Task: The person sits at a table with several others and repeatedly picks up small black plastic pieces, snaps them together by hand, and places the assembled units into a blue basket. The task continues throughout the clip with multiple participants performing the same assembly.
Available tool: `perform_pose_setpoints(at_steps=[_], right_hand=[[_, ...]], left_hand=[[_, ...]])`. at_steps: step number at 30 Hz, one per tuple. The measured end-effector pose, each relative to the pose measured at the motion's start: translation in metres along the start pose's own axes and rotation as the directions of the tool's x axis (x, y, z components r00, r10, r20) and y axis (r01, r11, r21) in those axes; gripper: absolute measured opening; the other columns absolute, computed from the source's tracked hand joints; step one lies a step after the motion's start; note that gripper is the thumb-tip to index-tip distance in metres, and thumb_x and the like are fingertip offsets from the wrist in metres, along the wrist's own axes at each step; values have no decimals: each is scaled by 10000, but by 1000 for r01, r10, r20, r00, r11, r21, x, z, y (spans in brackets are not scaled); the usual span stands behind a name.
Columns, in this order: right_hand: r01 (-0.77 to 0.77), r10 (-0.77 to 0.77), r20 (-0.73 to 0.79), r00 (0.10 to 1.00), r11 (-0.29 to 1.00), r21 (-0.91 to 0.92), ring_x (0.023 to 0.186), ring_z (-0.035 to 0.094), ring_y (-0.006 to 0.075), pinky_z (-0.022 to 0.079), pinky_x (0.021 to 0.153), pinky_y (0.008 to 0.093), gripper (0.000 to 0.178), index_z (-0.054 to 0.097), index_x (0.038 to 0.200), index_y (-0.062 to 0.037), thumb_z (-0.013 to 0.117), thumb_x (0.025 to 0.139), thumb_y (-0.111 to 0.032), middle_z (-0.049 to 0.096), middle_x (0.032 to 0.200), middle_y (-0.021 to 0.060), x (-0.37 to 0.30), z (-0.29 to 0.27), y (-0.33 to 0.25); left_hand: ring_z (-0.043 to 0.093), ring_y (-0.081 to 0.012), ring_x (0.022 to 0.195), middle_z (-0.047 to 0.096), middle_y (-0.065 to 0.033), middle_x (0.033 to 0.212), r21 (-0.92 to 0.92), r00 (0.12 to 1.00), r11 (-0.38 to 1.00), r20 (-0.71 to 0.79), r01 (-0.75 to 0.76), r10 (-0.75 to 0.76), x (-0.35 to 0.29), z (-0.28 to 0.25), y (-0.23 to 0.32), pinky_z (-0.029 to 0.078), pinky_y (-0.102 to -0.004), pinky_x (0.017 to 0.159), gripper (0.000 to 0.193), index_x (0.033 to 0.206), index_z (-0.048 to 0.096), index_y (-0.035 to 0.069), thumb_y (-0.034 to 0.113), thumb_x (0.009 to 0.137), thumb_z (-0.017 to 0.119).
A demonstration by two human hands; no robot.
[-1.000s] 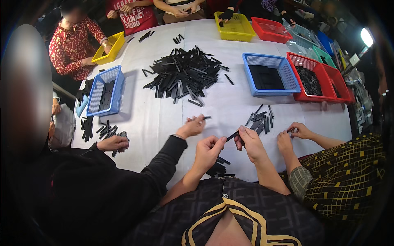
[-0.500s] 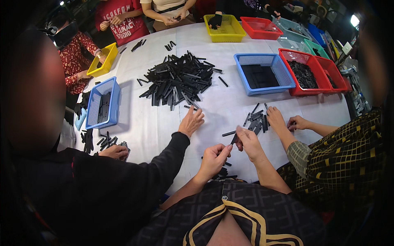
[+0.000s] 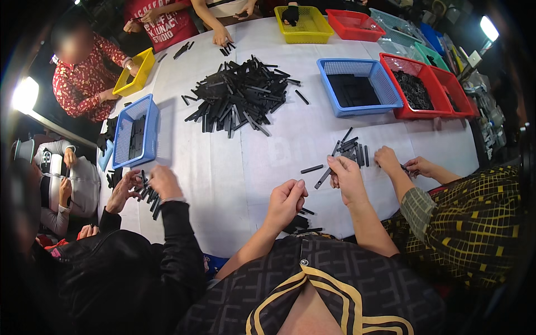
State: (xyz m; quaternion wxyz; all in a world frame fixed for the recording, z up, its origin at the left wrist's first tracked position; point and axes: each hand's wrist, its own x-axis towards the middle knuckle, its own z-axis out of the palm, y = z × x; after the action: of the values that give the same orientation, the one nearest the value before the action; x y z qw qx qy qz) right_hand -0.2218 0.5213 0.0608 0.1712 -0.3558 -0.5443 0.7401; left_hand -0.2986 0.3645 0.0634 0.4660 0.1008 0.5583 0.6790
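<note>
Black strip (image 3: 322, 179) in right fingers (image 3: 336, 163); loose strips (image 3: 350, 147) beyond

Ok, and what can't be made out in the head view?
In the head view:
Whether the left hand holds anything: its own curl hides it.
Upper end of the black strip: covered by the right hand.
How far the small pile reaches: blocked by the dark shirt.
What the black-sleeved neighbour's right hand holds: blurred.
Head of the person in red: cut off by the top edge.

Left hand (image 3: 286, 202) curled, right hand (image 3: 347, 180) pinched
</note>
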Motion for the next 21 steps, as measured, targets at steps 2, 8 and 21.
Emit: perform_pose_setpoints(at_steps=[2,8,21], right_hand=[[-12,12,-4,1000,1000,-4,394,335,38,289,383,202,322,450,607,-94,596,851,-245,374,485,-46,-1,5,0],[-47,49,24,999,997,-67,392,357,44,272,365,207,328,480,586,-70,599,843,-236,408,491,-31,-9,23,4],[-291,288,73,955,956,32,395,346,76,306,408,221,341,472,629,-50,550,870,-279,388,482,-17,3,-4,36]], left_hand=[[355,-43,434,431,34,515,125,996,988,32,-86,83,1,4,-2,268,-209,404,253,772,536,24,240,903,523],[365,-69,483,459,13,520,701,959,683,6,-207,285,4,10,4,309,-245,450,227,791,550,15,222,884,547],[389,-122,459,472,-44,505,476,976,871,-106,-120,192,51,-46,-16,320,-267,455,294,713,582,7,272,840,588]])
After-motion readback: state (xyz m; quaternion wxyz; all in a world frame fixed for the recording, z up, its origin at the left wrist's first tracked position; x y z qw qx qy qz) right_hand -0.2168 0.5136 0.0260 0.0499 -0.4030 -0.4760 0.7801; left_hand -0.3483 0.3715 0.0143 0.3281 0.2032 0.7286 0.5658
